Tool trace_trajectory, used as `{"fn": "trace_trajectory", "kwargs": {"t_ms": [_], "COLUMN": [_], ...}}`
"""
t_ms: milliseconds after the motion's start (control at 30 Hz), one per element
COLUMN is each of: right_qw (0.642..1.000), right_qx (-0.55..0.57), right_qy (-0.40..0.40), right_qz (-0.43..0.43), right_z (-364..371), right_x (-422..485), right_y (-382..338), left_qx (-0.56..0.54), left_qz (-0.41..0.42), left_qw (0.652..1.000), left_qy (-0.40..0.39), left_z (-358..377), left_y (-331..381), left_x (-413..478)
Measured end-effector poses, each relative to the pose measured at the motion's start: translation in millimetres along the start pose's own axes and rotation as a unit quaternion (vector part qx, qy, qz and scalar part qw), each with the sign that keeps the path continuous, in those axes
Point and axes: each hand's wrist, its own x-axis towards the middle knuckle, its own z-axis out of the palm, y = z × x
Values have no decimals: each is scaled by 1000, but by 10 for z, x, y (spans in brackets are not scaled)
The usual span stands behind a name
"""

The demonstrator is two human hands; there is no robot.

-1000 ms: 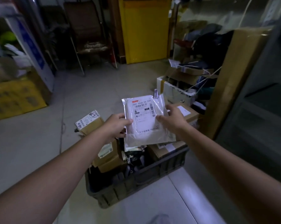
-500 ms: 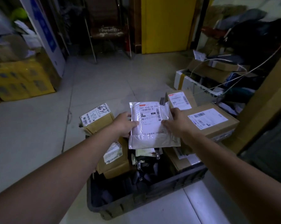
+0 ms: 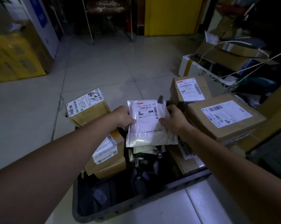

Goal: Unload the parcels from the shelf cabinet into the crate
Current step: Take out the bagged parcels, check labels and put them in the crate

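Hold: my left grip [image 3: 122,118] and right grip [image 3: 175,121] pinched the white parcel [image 3: 146,125] by opposite edges.
Method: I judged a level lowering into the crate [image 3: 136,202] centre best.

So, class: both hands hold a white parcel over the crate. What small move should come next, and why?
Probably lower the white parcel into the middle gap and let go: left hand and right hand grip its edges above the crate, with cardboard boxes packed either side.
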Motion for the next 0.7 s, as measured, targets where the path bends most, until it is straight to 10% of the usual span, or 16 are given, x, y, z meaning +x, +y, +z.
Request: {"fn": "trace_trajectory", "kwargs": {"t_ms": [700], "right_qw": [996], "right_qx": [-65], "right_qy": [-49], "right_qz": [30], "right_z": [188], "right_x": [225], "right_y": [220], "left_qx": [226], "left_qz": [-7], "left_qw": [971], "left_qy": [-72], "left_z": [127], "left_y": [-151], "left_x": [430]}}
